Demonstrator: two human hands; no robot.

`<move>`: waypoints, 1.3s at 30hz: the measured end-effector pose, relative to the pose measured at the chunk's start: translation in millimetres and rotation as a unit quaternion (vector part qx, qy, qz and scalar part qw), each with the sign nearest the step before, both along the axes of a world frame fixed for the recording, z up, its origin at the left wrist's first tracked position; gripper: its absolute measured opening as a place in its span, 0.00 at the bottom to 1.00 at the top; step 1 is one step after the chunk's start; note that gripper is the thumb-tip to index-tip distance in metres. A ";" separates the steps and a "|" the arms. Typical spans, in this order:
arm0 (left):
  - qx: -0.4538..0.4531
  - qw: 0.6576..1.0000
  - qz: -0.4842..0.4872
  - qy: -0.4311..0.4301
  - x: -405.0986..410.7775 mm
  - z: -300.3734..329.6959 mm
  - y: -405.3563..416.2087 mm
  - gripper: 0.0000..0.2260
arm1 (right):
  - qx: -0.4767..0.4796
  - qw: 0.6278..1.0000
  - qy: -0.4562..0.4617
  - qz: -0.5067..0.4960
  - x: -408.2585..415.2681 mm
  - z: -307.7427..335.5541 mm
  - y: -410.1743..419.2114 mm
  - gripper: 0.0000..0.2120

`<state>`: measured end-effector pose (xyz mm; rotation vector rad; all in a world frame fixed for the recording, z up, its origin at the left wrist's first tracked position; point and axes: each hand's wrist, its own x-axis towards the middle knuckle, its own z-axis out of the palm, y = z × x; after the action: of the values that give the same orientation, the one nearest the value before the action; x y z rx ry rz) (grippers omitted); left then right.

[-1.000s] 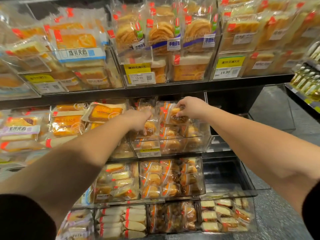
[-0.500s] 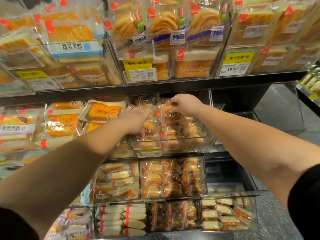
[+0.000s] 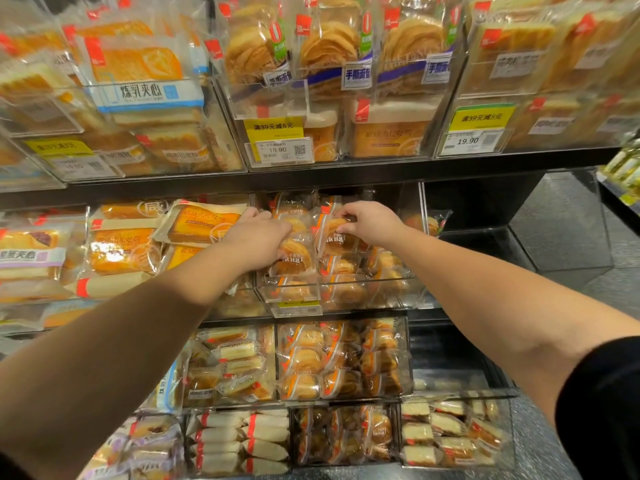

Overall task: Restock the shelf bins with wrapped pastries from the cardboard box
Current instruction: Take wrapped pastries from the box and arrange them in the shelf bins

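Observation:
Both my hands reach into a clear shelf bin [image 3: 408, 233] on the middle shelf, filled with small wrapped pastries in clear and orange wrappers. My left hand [image 3: 254, 239] grips one wrapped pastry [image 3: 298, 256] at the bin's left side, fingers curled over its top. My right hand [image 3: 372, 221] pinches the top of another wrapped pastry [image 3: 334, 239] beside it. More of the same pastries [image 3: 346, 289] lie stacked below them. The cardboard box is out of view.
Larger bread packs [image 3: 121, 251] fill the bin to the left. Above is a shelf of bagged breads with yellow price tags [image 3: 273, 128]. Lower bins [image 3: 343, 358] hold more small pastries. Right of the bin is a dark shelf bay [image 3: 485, 209] and the grey floor.
Both hands stay in the same bin. My left hand has settled lower onto its pastry, and the right hand keeps pinching its pastry at the top of the stack.

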<state>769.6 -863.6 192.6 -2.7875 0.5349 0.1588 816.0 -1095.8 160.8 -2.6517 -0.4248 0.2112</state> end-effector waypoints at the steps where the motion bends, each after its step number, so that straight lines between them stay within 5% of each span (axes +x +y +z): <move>1: 0.001 1.000 0.004 -0.002 0.1 -0.5 -0.8 0.13 | 0.000 1.000 0.006 -0.010 0.7 -1.4 -2.8 0.20; 14: -0.008 0.999 0.003 -0.054 -14.1 -6.9 -15.3 0.25 | -0.094 0.994 -0.056 0.006 4.1 4.4 3.8 0.21; 21: -0.053 0.997 0.031 -0.042 -18.6 -9.5 -19.9 0.29 | -0.082 0.994 -0.065 -0.040 -4.0 11.6 -6.5 0.31; 33: -0.300 0.947 0.096 -0.062 -90.7 37.9 34.1 0.20 | 0.046 0.994 -0.021 -0.095 -101.6 54.2 23.6 0.22; 39: -0.365 0.916 0.155 -0.058 -193.3 21.8 130.9 0.18 | 0.042 0.998 0.045 -0.007 -191.3 55.4 119.4 0.20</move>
<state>576.3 -732.7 214.3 -3.5680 0.1174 -0.1865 624.7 -976.4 216.3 -2.5517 -0.3783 0.3001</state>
